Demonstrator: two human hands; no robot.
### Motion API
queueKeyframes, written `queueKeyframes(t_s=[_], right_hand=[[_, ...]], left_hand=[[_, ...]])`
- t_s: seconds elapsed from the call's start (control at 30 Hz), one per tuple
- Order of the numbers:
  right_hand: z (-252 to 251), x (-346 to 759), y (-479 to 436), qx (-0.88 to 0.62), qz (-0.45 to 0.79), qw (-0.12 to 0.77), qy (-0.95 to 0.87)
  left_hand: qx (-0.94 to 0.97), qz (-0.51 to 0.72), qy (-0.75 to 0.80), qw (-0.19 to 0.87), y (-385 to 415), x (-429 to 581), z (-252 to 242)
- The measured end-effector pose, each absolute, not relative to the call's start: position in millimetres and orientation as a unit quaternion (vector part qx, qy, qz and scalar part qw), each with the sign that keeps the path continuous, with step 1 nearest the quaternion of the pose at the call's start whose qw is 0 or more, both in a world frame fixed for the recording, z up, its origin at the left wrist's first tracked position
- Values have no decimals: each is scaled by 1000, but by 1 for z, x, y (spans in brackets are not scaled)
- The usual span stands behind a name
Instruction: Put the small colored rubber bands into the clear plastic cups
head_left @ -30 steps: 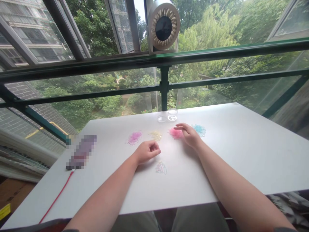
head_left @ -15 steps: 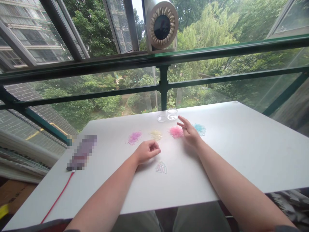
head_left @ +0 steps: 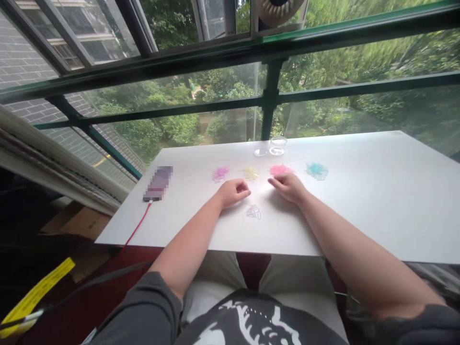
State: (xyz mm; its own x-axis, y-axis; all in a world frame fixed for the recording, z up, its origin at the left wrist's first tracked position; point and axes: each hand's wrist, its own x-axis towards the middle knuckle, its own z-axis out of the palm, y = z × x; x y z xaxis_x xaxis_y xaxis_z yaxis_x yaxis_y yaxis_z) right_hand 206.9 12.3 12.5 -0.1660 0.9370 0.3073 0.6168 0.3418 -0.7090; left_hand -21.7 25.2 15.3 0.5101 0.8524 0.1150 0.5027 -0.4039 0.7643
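My left hand [head_left: 233,192] rests on the white table with its fingers curled and pinched together; whatever is between them, if anything, is too small to see. My right hand [head_left: 290,188] is just in front of a pink pile [head_left: 281,169], its fingers drawn in and mostly hidden. Between and below the hands lies a small cluster of thin, mixed-colour loops [head_left: 253,212]. Behind the hands, similar thin pieces form a purple pile [head_left: 220,174], a pale yellow pile [head_left: 249,173] and a turquoise pile [head_left: 316,170].
At the table's [head_left: 373,201] far edge stands a clear round container [head_left: 278,145], with a clear disc [head_left: 260,152] beside it. A blurred-out phone-like device [head_left: 158,184] with a red cable [head_left: 138,224] lies on the left. Beyond are a green railing [head_left: 270,96] and windows.
My right hand has come toward me, and its spread fingers have drawn together. My left hand keeps its curled pose. The head view has tilted downward, showing my lap and shirt.
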Motion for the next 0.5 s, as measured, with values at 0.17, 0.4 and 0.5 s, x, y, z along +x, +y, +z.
queueKeyframes(t_s=[0.17, 0.4, 0.5], right_hand=[[18, 181, -1, -459, 249, 217, -825], [27, 187, -18, -443, 314, 194, -817], [25, 184, -25, -476, 263, 184, -819]], left_hand=[[812, 250, 431, 303, 15, -31, 13], [845, 249, 385, 276, 6, -33, 15], [873, 227, 346, 256, 5, -30, 17]])
